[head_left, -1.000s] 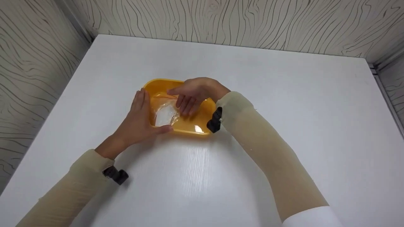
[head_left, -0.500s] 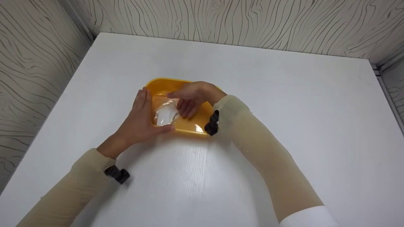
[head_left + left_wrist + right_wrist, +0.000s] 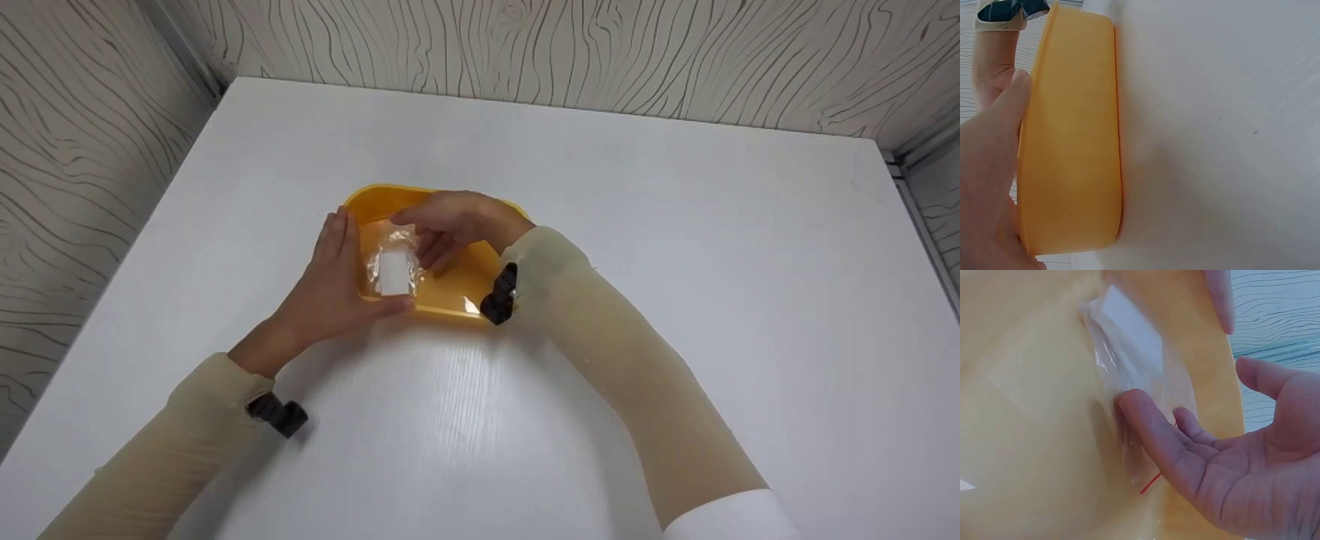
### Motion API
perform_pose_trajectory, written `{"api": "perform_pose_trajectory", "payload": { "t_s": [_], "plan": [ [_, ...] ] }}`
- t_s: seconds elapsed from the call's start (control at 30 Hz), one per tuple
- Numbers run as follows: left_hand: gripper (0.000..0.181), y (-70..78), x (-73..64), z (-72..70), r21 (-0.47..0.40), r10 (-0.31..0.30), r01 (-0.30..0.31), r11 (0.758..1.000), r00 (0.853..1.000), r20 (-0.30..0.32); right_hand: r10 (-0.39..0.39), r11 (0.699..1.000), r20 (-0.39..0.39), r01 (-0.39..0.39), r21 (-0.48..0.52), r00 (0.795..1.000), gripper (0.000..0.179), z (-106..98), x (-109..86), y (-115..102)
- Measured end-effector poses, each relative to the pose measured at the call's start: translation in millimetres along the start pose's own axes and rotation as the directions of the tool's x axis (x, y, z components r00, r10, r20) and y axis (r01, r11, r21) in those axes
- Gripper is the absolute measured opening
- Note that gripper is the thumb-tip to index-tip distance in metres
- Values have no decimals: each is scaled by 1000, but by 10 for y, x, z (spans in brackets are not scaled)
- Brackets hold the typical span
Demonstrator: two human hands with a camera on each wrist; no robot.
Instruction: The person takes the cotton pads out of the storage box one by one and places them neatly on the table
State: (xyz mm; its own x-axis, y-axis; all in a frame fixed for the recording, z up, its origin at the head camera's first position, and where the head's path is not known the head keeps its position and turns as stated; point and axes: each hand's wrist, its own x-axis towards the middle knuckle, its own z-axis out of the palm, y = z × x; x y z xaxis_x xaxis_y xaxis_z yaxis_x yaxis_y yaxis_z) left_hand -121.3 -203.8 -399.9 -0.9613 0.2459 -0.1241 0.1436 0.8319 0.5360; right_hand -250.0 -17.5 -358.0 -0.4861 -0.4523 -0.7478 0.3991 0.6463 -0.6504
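Note:
A yellow plastic bin sits on the table. In its left half lies a clear zip bag with a white rectangular piece inside; the red strip on the bag's edge shows in the right wrist view. My left hand rests against the bin's near left corner, fingers straight along the left side and thumb along the front rim. My right hand reaches inside from the far right. Its lower fingers touch the bag near the red strip, and the thumb stays apart from it.
The white table extends around the bin on all sides. Wood-patterned panels stand behind it and at the left. Black wrist cameras stick out from both sleeves, the right one close over the bin's front right corner.
The bag has turned straighter, its white piece now lying squarely in view. My right hand has shifted slightly left, toward the bag. The left hand and bin stay in place.

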Motion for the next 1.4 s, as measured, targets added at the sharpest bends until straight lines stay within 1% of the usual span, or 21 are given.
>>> {"api": "perform_pose_trajectory", "payload": {
  "t_s": [0.17,0.33,0.43,0.6,0.73,0.8,0.97,1.17,1.4],
  "plan": [
    [138,0,-5,-13,6,4,-4,1000,1000,0,-50,999,8,50,17,999,59,54,-17,-14],
    [139,0,-6,-7,5,16,-16,1000,1000,-7,-84,995,14,84,-51,996,52,94,-32,-24],
    [139,-6,-4,5,0,26,-26,1000,999,-21,-106,992,5,106,-72,994,48,100,-35,-25],
    [138,-18,4,11,11,43,-43,999,998,-35,-164,985,-27,162,-56,986,39,100,-27,-26],
    [137,-19,8,9,21,38,-37,999,999,-26,-203,979,4,203,-35,979,38,112,-20,-22],
    [138,-16,3,8,18,29,-28,999,999,-18,-207,978,26,207,-23,978,39,126,-16,-18],
    [138,-5,-15,0,10,12,-12,1000,1000,-8,-194,978,45,197,-68,980,33,164,9,-12],
    [139,8,-14,-7,-3,-3,3,1000,1000,5,-194,969,22,195,-151,981,25,171,25,-1],
    [138,14,-5,-11,1,-6,6,1000,1000,13,-217,963,14,217,-160,976,22,164,0,-4]
  ]
}}
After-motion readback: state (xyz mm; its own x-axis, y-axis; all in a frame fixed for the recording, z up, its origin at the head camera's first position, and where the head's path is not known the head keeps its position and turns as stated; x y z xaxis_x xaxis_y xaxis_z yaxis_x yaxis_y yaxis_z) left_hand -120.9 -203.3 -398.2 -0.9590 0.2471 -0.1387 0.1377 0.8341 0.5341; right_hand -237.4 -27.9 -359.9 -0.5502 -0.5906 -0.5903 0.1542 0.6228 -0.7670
